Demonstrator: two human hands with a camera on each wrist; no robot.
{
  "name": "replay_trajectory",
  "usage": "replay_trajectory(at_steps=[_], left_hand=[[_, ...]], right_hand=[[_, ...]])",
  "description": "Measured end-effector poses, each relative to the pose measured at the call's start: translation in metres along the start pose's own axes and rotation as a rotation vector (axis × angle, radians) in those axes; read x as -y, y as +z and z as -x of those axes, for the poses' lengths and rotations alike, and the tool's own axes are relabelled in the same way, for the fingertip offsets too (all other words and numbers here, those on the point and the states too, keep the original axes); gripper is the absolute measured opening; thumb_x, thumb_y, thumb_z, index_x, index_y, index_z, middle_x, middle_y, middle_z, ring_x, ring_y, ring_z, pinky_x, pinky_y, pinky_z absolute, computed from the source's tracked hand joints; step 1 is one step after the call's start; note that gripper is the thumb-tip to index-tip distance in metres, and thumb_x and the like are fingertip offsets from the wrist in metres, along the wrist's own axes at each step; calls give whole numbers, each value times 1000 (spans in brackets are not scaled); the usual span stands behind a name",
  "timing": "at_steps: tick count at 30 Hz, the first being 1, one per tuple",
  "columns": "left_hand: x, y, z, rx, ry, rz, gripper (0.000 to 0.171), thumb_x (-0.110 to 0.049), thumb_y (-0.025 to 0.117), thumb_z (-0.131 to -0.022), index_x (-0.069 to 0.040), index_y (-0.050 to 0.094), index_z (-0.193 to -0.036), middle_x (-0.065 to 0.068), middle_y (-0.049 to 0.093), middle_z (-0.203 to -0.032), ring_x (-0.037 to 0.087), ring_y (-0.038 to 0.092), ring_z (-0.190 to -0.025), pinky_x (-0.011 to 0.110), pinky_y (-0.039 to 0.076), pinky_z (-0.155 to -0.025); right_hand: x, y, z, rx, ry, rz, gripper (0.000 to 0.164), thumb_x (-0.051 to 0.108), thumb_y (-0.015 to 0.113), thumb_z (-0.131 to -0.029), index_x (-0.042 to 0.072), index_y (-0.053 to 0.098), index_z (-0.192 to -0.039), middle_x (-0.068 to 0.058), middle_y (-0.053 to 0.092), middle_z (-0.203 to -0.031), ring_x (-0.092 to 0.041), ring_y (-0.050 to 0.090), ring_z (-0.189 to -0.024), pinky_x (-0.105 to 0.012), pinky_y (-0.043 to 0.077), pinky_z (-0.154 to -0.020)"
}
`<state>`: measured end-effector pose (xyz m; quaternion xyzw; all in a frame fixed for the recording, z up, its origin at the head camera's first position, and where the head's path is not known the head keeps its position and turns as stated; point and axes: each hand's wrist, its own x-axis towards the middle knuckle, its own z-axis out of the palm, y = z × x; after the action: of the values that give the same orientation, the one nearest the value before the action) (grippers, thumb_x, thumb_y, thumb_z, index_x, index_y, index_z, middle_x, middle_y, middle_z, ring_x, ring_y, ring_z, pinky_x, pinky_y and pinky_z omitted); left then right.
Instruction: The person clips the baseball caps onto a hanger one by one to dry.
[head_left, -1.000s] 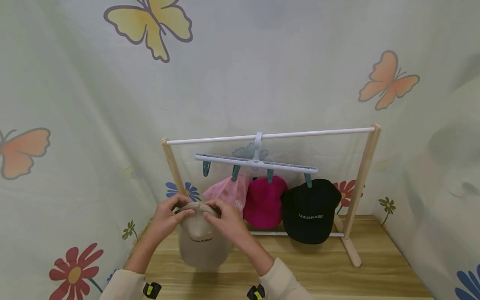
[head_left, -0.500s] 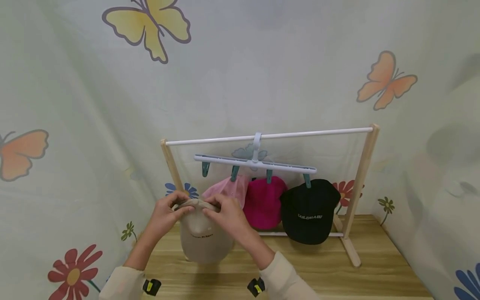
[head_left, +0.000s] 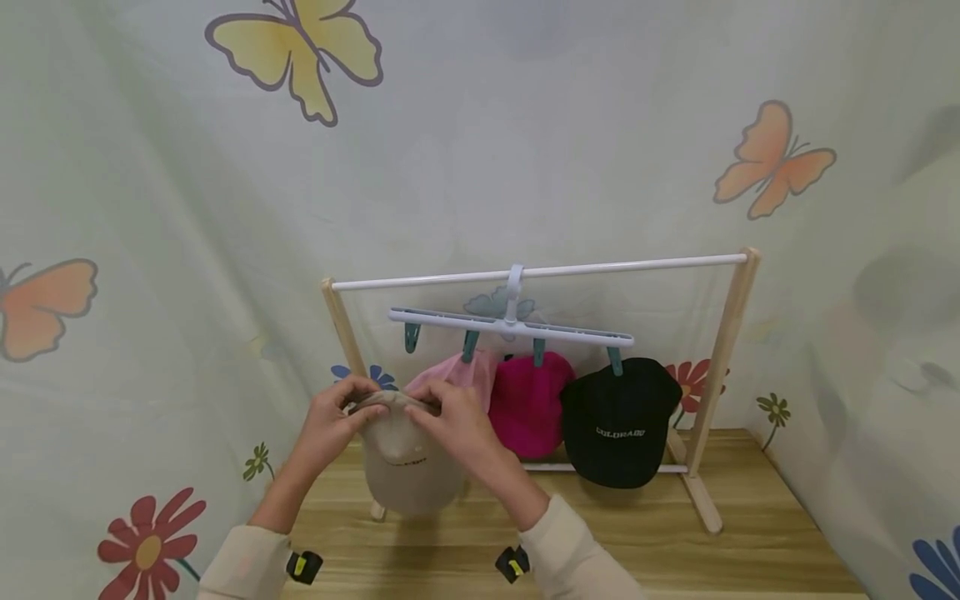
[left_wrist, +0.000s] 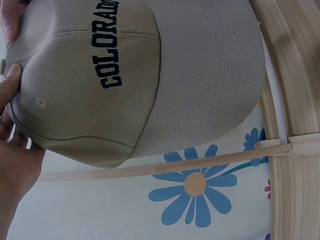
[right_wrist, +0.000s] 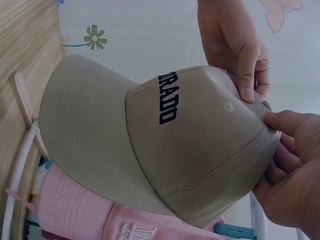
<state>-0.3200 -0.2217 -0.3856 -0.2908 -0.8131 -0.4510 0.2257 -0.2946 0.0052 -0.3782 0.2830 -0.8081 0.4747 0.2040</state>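
Note:
A beige baseball cap [head_left: 416, 479] with dark COLORADO lettering hangs brim-down between both hands, in front of the rack's left end. My left hand [head_left: 330, 421] pinches the top of its crown on the left, thumb in front. Opposite, my right hand [head_left: 459, 425] pinches the crown's right side, the two thumbs a short gap apart. Both wrist views show fingers behind the fabric, partly hidden. Just above and behind the hands, a green clip [head_left: 412, 337] at the hanger's left end holds nothing. The white clip hanger [head_left: 510, 325] hangs tilted from the rack's bar.
Three other caps hang from green clips: a pink cap [head_left: 453, 375], a magenta cap [head_left: 528, 408] and a black COLORADO cap [head_left: 621, 425]. The rack has wooden posts [head_left: 723, 367] and stands on a wood-grain table [head_left: 600, 542], with a printed cloth [head_left: 562, 167] behind.
The beige cap has risen slightly and moved a little toward the rack, with both hands still pinching its crown. The hanger and the other caps stay where they were.

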Motion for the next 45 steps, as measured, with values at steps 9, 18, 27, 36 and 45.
replay_trajectory(at_steps=[9,18,27,36,45], left_hand=[[-2,-3,-4,-3,-37,-38,18,-7,79,-88,-9,68,-102,3,68,-95,12,63,-85,25,55,-72],[0,-5,-8,-9,-45,-49,18,-8,79,-88,-9,68,-102,4,69,-95,11,64,-86,26,56,-74],[-3,-10,-14,-4,-49,-46,19,-10,79,-88,-8,68,-104,4,69,-98,12,65,-91,22,56,-79],[-3,-12,-22,-6,-81,-49,19,-14,79,-89,-9,69,-104,6,71,-99,10,66,-91,25,56,-78],[-5,-16,-34,32,-142,-47,21,-17,80,-89,-9,69,-105,7,70,-99,16,65,-89,26,56,-73]], right_hand=[[-2,-1,-9,-15,-42,7,14,15,78,-91,8,76,-104,-1,77,-96,-6,66,-82,-17,55,-79],[-2,0,-14,-24,-29,19,13,15,78,-91,7,77,-101,-2,77,-94,-10,67,-82,-19,56,-75],[1,0,-20,-38,-32,20,12,16,79,-90,7,77,-99,-3,77,-92,-9,67,-77,-16,54,-69],[-1,-1,-27,-29,4,7,13,16,78,-92,7,76,-100,-4,77,-95,-9,67,-80,-17,54,-71],[-2,-3,-31,-33,57,-42,17,19,77,-92,9,74,-105,-4,77,-100,-12,70,-85,-21,57,-74]])
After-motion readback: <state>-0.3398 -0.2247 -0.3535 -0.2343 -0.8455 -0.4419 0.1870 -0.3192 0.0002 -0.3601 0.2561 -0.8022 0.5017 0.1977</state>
